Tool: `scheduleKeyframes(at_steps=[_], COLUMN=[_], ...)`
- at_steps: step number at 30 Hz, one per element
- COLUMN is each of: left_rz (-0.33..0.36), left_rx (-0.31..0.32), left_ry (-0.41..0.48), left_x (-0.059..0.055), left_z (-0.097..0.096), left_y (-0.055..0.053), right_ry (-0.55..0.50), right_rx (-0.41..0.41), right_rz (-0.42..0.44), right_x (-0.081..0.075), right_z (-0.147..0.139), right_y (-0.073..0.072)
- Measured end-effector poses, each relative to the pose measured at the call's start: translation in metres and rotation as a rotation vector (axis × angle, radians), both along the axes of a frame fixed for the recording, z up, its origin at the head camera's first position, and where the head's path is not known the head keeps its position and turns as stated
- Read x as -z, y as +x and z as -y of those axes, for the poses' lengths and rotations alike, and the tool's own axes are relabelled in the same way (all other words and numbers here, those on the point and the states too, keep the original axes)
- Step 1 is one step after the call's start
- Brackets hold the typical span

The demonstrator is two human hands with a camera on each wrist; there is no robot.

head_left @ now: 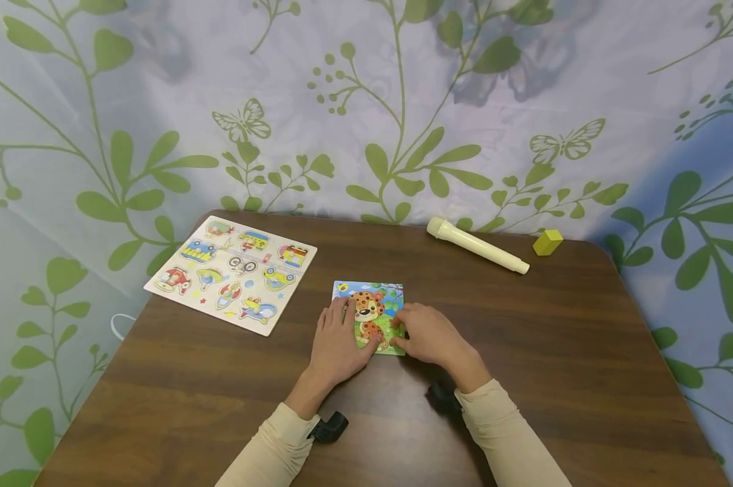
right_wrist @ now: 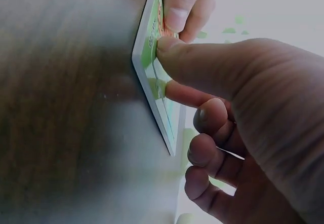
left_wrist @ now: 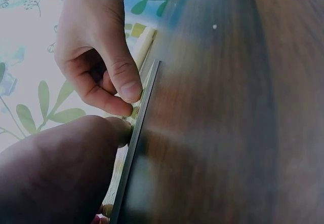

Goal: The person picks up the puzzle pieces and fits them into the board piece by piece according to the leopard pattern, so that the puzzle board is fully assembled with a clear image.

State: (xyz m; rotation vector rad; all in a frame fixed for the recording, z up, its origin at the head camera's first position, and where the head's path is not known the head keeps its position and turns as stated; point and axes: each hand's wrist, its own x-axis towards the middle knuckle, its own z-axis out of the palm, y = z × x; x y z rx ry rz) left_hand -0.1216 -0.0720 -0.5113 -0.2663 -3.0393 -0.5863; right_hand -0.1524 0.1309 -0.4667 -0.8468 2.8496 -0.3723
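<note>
A small leopard jigsaw puzzle [head_left: 369,308] lies flat on the table, with a cartoon leopard on green grass under blue sky. My left hand [head_left: 340,343] rests on its left side, fingers fairly straight, thumb on the lower part. At the right side my right hand [head_left: 433,336] has its thumb and index finger bent onto a jigsaw piece [right_wrist: 158,84]; seams show there in the right wrist view. The other right fingers curl loosely beside the board. In the left wrist view the puzzle's edge [left_wrist: 132,158] lies against the table, and the left hand hides much of its face.
A larger picture board of vehicles [head_left: 232,274] lies at the back left. Farther back on the right are a cream microphone-shaped stick [head_left: 478,247] and a yellow block [head_left: 547,243]. A leaf-patterned cloth [head_left: 366,101] hangs behind the brown table [head_left: 555,379].
</note>
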Motion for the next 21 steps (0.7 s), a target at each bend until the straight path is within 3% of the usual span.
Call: scheduleKeyframes(at_steps=[12, 17, 21], left_rz=[-0.050, -0.043, -0.065], left_rx=[0.014, 0.033, 0.049], left_ry=[0.034, 0.055, 0.039], left_x=[0.004, 0.003, -0.005], left_z=[0.001, 0.004, 0.022], left_y=[-0.002, -0.005, -0.013], right_ry=[-0.002, -0.043, -0.082], right_rx=[0.020, -0.010, 0.086], right_rz=[-0.022, -0.093, -0.182], right_x=[0.002, 0.003, 0.002], right_z=[0.002, -0.006, -0.023], right_y=[0.004, 0.003, -0.001])
